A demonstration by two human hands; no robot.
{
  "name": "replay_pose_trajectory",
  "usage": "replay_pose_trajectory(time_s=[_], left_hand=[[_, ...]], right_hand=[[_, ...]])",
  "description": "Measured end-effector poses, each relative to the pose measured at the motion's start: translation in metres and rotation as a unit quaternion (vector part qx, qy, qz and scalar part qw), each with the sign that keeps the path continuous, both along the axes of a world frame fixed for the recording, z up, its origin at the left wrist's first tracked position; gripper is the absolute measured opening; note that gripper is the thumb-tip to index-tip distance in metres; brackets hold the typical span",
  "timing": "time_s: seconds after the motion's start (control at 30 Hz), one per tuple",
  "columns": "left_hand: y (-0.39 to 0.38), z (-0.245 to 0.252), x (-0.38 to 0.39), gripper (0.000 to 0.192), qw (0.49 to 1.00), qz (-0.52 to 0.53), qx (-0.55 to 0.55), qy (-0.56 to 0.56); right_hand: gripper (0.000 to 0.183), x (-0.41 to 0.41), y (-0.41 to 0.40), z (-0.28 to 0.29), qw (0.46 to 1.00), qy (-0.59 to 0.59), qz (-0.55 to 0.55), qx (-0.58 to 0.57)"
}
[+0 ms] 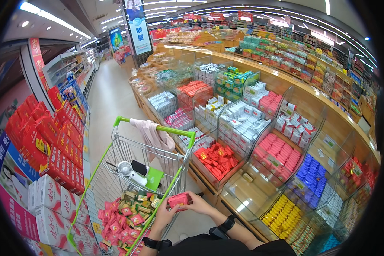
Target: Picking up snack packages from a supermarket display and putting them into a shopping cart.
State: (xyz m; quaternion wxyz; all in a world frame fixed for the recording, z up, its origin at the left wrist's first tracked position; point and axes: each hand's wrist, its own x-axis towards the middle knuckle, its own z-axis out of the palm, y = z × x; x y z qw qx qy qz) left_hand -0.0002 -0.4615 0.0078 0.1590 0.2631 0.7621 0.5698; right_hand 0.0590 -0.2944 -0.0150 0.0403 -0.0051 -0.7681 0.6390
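Note:
Between my left hand (165, 212) and my right hand (196, 204) is a small stack of pink wrapped snacks (179, 200), gripped by the fingers of both hands at the right side rail of the shopping cart. The wire cart (99, 179) has a green handle and green rims. Loose pink packets (110, 217) and gold-and-green wrapped pieces (144, 204) lie heaped in its basket. Near the handle sit a white handheld fan (125, 169), a dark smartphone (140, 167) and a green card-like item (154, 178). A pale cloth (155, 136) hangs over the handle.
On the right stand wooden display bins (217, 192) with clear dividers, holding red packets (216, 161), pink packets (278, 156), blue packets (312, 179) and yellow packets (281, 214). To the left are stacked red gift boxes (67, 153) and white cartons (48, 195). An aisle (110, 83) runs ahead.

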Motion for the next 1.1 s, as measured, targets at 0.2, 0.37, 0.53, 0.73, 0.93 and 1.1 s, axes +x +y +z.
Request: replay_pose_trajectory(time_s=[0.2, 0.37, 0.53, 0.73, 0.93, 1.1], left_hand=[[-0.028, -0.01, -0.014, 0.043, 1.0, 0.005, 0.004, 0.007], [-0.057, -0.014, -0.021, 0.042, 0.999, 0.023, 0.01, 0.023], [-0.09, -0.015, -0.026, 0.044, 0.998, 0.059, 0.018, -0.005], [-0.136, -0.018, -0.03, 0.045, 0.994, 0.1, 0.021, -0.042], [-0.18, -0.038, -0.033, 0.049, 0.989, 0.139, -0.002, -0.046], [-0.212, -0.047, -0.029, 0.054, 0.98, 0.179, -0.015, -0.089]], right_hand=[[0.047, -0.011, -0.029, 0.002, 1.0, 0.0, -0.002, -0.003], [0.046, -0.025, -0.055, 0.006, 0.999, -0.025, 0.019, 0.013], [0.047, -0.043, -0.086, 0.004, 0.999, -0.02, 0.048, 0.003], [0.05, -0.062, -0.128, -0.001, 0.996, -0.017, 0.083, 0.021], [0.051, -0.081, -0.166, -0.012, 0.988, -0.034, 0.132, 0.074], [0.052, -0.094, -0.194, -0.015, 0.973, -0.048, 0.183, 0.128]])
